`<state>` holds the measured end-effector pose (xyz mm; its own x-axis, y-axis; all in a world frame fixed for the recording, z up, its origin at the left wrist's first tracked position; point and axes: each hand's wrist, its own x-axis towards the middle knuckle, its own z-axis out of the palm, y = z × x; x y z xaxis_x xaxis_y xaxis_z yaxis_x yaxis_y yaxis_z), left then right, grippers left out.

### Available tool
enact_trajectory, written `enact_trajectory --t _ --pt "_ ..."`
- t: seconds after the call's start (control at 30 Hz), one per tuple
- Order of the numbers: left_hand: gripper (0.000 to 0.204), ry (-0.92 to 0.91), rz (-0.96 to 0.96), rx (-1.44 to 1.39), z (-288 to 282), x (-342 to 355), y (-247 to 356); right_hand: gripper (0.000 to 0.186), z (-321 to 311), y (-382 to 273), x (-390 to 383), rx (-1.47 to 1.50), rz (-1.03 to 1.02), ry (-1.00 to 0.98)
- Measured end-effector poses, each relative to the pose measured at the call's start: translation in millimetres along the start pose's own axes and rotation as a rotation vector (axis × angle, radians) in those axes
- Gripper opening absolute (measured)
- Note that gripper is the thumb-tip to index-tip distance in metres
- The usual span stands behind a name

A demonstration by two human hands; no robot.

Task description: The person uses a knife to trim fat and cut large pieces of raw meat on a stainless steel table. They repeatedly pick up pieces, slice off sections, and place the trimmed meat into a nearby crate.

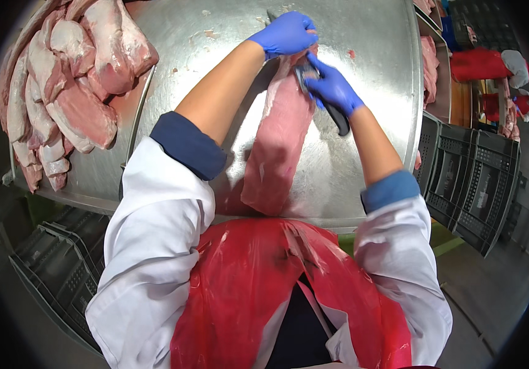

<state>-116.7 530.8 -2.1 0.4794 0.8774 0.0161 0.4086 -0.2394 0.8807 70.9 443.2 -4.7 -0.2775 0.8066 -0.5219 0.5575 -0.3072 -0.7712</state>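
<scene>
A long, pink slab of meat (276, 160) lies lengthwise on the steel table (184, 49). At its far end my left hand (286, 35) in a blue glove is closed on the meat, with a dark object (271, 15) partly hidden just behind it. My right hand (332, 87), also gloved in blue, grips a black-handled metal tool (340, 123) against the slab's upper right side; its working end is partly hidden, so I cannot make out its exact shape.
Several pale pink cuts (86, 117) are piled at the left. Dark crates stand below left (55, 264) and right (467, 178). At the far right are trays of meat (428, 67) and co-workers in red and white (482, 64). My red apron meets the near table edge.
</scene>
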Motion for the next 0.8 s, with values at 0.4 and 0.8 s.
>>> enact_trajectory --t 0.4,0.8 --pt "0.022 -0.033 -0.041 -0.158 3 -21 76 0.072 27 43 -19 0.144 0.007 -0.026" --pt "0.017 0.248 0.017 -0.562 -30 -158 214 0.072 73 30 -133 -0.142 0.008 -0.438"
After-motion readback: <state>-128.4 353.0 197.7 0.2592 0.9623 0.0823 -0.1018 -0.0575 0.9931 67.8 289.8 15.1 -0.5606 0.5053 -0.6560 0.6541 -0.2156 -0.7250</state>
